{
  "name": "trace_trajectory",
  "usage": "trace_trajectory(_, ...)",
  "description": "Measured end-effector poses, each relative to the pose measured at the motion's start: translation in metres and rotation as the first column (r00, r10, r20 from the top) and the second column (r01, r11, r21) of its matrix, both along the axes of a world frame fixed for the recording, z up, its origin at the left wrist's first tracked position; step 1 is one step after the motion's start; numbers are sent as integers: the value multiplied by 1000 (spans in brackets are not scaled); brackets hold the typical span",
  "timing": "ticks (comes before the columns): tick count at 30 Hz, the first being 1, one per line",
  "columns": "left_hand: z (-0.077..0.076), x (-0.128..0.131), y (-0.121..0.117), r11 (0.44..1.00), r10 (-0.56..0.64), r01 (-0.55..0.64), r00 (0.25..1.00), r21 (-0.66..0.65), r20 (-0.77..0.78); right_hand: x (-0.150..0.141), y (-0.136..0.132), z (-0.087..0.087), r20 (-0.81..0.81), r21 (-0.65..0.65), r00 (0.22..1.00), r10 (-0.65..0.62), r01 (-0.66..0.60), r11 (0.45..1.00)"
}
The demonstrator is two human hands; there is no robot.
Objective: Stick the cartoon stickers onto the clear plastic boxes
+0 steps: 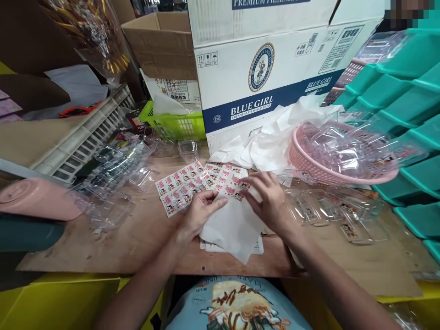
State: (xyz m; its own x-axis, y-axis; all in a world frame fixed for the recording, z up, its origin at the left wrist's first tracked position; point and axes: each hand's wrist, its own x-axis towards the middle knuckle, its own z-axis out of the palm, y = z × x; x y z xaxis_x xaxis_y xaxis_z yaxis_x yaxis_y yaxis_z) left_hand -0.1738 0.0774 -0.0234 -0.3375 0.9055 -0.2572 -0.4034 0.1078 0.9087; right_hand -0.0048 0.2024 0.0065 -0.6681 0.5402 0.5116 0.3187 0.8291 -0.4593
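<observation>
My left hand (202, 211) is closed, its thumb pressing on a sheet of printed stickers (228, 178) with red lettering and small cartoon figures. A blank whitish paper (232, 227) hangs from the sheet toward me, over more sheets at the table edge. At the sheet's right side my right hand (270, 197) has its thumb and index finger curled around a small sticker (244, 186); the exact contact is hard to see. Another sticker sheet (168, 188) lies to the left, with a clear plastic piece over part of it.
Clear plastic boxes (319, 206) lie at right, some with stickers. A pink basket (299, 156) holds more, beside stacked teal bins (412, 101). Crumpled white paper (271, 142) lies before a large carton (233, 68). Clear containers (113, 206) and a pink cup (37, 199) are at left.
</observation>
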Motion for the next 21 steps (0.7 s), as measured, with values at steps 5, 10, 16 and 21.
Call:
trace_trajectory(5, -2, 4, -1, 992, -44, 70, 968, 100, -247, -10, -29, 7, 73, 350, 997, -28, 0, 937)
trace_trajectory(10, 7, 3, -5, 973, -43, 157, 843, 170, -536, -14, -29, 2, 65, 108, 992, 106, -113, 988)
trace_trajectory(16, 6, 4, -9, 965, -49, 216, 710, 151, -703, -16, -30, -10, -92, -117, 979, 180, -190, 975)
trace_trajectory(21, -6, 6, -12, 978, -32, 165, 718, 125, -695, -14, -13, -17, -287, -403, 958, 8, -128, 906)
